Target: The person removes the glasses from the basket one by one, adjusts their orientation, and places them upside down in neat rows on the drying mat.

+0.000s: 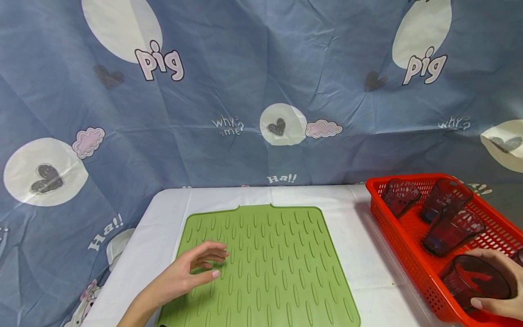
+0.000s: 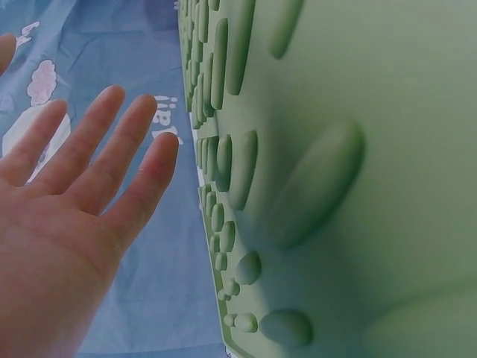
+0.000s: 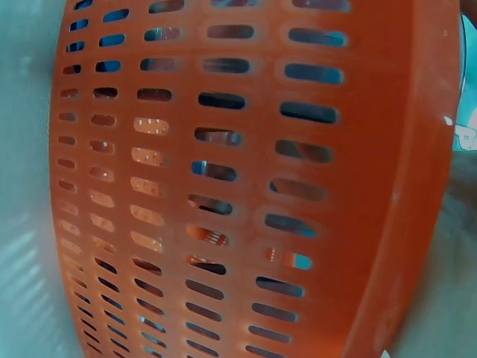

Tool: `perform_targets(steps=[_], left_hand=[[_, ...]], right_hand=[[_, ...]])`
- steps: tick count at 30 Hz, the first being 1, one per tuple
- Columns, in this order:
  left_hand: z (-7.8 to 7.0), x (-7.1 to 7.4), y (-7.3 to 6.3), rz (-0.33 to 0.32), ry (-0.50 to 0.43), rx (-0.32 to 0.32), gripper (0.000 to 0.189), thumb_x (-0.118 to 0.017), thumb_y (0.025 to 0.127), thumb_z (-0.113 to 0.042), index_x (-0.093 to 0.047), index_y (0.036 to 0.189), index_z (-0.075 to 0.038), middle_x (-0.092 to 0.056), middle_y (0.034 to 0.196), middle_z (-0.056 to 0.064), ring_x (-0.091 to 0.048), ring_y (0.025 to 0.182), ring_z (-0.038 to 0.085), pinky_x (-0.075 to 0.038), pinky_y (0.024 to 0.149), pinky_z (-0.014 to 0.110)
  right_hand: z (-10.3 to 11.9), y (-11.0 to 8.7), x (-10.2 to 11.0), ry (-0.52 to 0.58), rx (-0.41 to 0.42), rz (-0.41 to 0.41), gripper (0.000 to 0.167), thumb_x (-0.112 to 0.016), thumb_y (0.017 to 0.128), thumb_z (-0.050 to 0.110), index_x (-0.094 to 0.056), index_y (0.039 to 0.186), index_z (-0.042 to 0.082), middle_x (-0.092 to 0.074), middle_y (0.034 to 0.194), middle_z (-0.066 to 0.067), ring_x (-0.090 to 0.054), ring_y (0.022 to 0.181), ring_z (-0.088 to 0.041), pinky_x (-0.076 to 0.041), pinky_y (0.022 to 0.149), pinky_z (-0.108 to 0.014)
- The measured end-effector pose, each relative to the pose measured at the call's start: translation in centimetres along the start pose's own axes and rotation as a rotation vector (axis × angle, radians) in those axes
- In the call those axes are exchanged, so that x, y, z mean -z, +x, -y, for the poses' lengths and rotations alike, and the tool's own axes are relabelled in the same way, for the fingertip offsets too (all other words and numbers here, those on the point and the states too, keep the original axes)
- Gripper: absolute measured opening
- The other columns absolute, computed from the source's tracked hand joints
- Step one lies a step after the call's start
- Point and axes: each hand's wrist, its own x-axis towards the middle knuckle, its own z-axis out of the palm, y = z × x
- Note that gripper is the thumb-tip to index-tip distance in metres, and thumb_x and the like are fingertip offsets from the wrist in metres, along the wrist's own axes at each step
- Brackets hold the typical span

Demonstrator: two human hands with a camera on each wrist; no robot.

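Observation:
On the right in the head view, my right hand [image 1: 500,279] grips a dark reddish see-through drinking glass [image 1: 459,279], thumb on its near side and fingers at its far side. The tilted glass is at the near end of a red plastic basket [image 1: 408,245]. My left hand [image 1: 189,268] hovers over the left part of a green drying mat [image 1: 269,272], holding nothing. Its fingers [image 2: 127,142] are spread in the left wrist view, beside the mat's raised ridges. In the right wrist view, the basket's slotted wall [image 3: 380,134] hides the glass.
Several similar glasses [image 1: 453,231] lean in the basket, one partly hidden by my right hand. A white cloth [image 1: 347,218] covers the table under mat and basket. A blue printed curtain [image 1: 229,91] hangs along the table's back edge.

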Motion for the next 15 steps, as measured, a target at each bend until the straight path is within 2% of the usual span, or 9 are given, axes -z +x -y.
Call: perform_targets(steps=[4, 9, 15], left_hand=[[-0.13, 0.06, 0.01, -0.002, 0.006, 0.008, 0.044, -0.060, 0.097, -0.005, -0.049, 0.138, -0.016, -0.057, 0.130, 0.019, -0.056, 0.118, 0.035, -0.050, 0.096, 0.041], [-0.27, 0.12, 0.03, 0.004, 0.000, 0.020, 0.043, -0.059, 0.097, -0.005, -0.049, 0.138, -0.016, -0.057, 0.130, 0.019, -0.055, 0.118, 0.036, -0.050, 0.096, 0.041], [-0.30, 0.12, -0.07, 0.004, 0.001, 0.022, 0.043, -0.059, 0.097, -0.005, -0.049, 0.138, -0.015, -0.056, 0.131, 0.020, -0.055, 0.118, 0.036, -0.050, 0.095, 0.040]], right_hand=[[-0.01, -0.03, -0.05, -0.029, 0.002, -0.003, 0.089, -0.084, 0.061, -0.016, -0.046, 0.134, 0.018, -0.055, 0.115, 0.020, -0.055, 0.099, 0.011, -0.054, 0.065, -0.017], [0.04, -0.11, -0.21, -0.056, -0.036, -0.025, 0.085, -0.087, 0.062, -0.010, -0.046, 0.133, 0.014, -0.054, 0.114, 0.022, -0.053, 0.098, 0.012, -0.056, 0.062, -0.021], [0.59, 0.06, -0.61, -0.063, -0.119, -0.035, 0.082, -0.087, 0.066, -0.005, -0.046, 0.131, 0.022, -0.049, 0.110, 0.029, -0.049, 0.094, 0.016, -0.058, 0.057, -0.029]])
